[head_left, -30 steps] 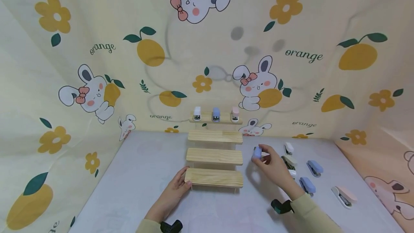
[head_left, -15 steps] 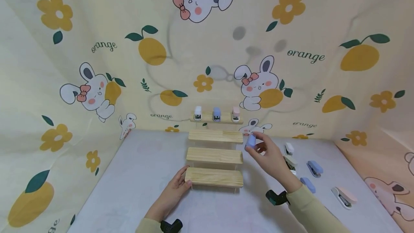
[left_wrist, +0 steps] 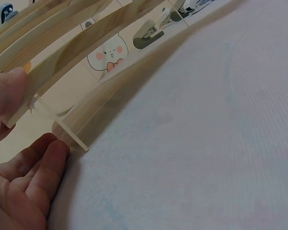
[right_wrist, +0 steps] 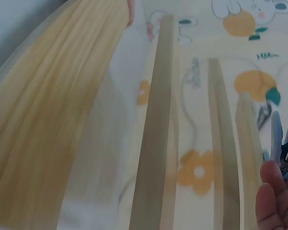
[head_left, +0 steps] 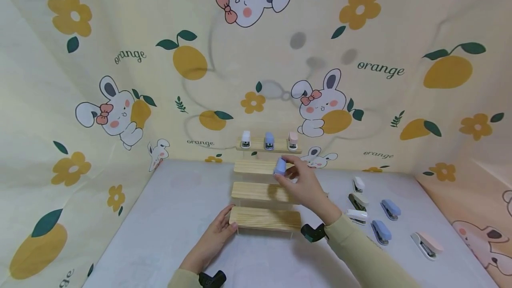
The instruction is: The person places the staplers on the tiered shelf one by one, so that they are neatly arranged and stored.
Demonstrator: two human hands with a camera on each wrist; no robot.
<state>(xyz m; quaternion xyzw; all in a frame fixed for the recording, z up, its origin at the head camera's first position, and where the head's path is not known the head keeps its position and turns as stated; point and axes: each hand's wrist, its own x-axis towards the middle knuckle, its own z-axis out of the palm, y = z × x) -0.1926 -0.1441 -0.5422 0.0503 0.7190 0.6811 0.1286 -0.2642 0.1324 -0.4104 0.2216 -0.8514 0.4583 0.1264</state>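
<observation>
In the head view, my right hand [head_left: 306, 186] pinches a small blue stapler [head_left: 280, 166] between thumb and fingers, over the second-highest step of a tiered wooden display stand [head_left: 266, 219]. The right wrist view catches that stapler [right_wrist: 277, 136] at its right edge, fingertips against it. My left hand [head_left: 214, 238] grips the left end of the lowest step. Seen from the left wrist, the thumb lies on the board's end and the curled fingers sit below, beside a thin clear leg [left_wrist: 62, 124]. On the top step stand a white stapler [head_left: 246, 139], a blue one and a pink one.
Right of the stand, several staplers lie on the pale table [head_left: 152, 234]: a white one [head_left: 358, 184], a dark-green-and-cream one [head_left: 358, 201], another white one [head_left: 357, 216], two blue ones and a pink one [head_left: 427, 245]. A printed cloth [head_left: 224, 88] hangs behind.
My right hand has carried the blue stapler leftward and up from beside the stand to over its second-highest step. The left hand has stayed at the lowest step.
</observation>
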